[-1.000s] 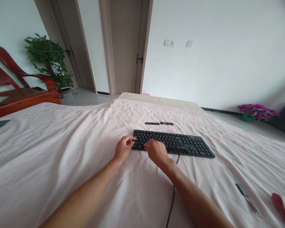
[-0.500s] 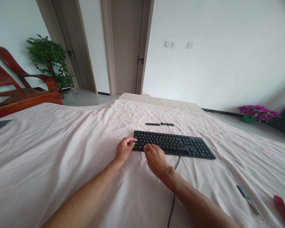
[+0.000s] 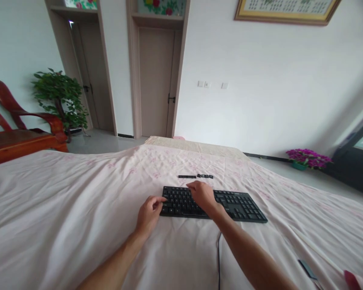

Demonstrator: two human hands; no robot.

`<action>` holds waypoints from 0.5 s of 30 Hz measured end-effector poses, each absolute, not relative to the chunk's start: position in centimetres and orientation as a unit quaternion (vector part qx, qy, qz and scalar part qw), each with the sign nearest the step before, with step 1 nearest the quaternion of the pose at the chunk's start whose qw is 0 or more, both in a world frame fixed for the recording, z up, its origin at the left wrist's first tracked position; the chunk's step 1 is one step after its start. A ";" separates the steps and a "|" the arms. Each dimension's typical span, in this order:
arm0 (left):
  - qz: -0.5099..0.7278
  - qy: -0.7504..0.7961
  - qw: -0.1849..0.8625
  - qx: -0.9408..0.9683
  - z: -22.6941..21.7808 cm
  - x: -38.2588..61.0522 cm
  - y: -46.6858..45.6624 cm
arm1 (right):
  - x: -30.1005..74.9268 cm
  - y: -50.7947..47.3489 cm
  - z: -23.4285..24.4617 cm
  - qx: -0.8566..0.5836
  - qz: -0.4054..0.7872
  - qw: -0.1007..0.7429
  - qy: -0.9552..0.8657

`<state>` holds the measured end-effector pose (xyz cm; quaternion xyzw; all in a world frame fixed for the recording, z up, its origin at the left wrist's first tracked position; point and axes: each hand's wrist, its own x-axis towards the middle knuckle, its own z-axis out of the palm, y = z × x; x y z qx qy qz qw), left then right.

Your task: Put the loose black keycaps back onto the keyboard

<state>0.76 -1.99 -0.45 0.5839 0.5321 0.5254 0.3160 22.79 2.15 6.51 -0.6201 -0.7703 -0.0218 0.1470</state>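
Where the cloth (image 3: 93, 225) is spread: a pale pink surface, printed with small flowers and creased in many folds, is laid beneath everything handled.
Keyboard (image 3: 178, 201): one, plain black and full-width, rowed with dark keys, a number pad (image 3: 250, 207) being set at its right end; it is laid flat on the cloth near the middle of the view, its centre partly covered by the right hand (image 3: 202, 197).
Long axis: run from left to right, slightly slanted, with the right end brought nearer to the viewer.
Right hand: held back upward, its fingers bunched together and pointed left, the tips near the far edge; whether anything is pinched cannot be told.
Left hand (image 3: 148, 211): placed at the left end, thumb and forefinger drawn close together by the edge; whether a key is gripped cannot be told.
Cable (image 3: 219, 262): one, black, led down toward the bottom of the view.
Strip (image 3: 186, 176): one, thin and black, laid beyond the far edge.
Keycaps (image 3: 207, 176): four, small and black, lined up just right of the strip.
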 end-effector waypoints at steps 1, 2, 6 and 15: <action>0.528 0.532 0.315 0.583 -0.5 0.8 -1.9 | 23.2 3.5 6.6 -0.639 -0.035 0.136 -0.756; 0.528 0.532 0.313 0.583 -0.5 0.8 -1.9 | 23.5 4.8 6.6 -0.644 -0.048 0.116 -0.755; 0.518 0.539 0.307 0.590 -0.6 0.8 -1.7 | 23.1 9.1 6.4 -0.603 -0.071 0.053 -0.792; 0.524 0.542 0.316 0.577 -0.8 0.8 -1.5 | 20.1 13.5 4.7 -0.560 -0.039 -0.002 -0.827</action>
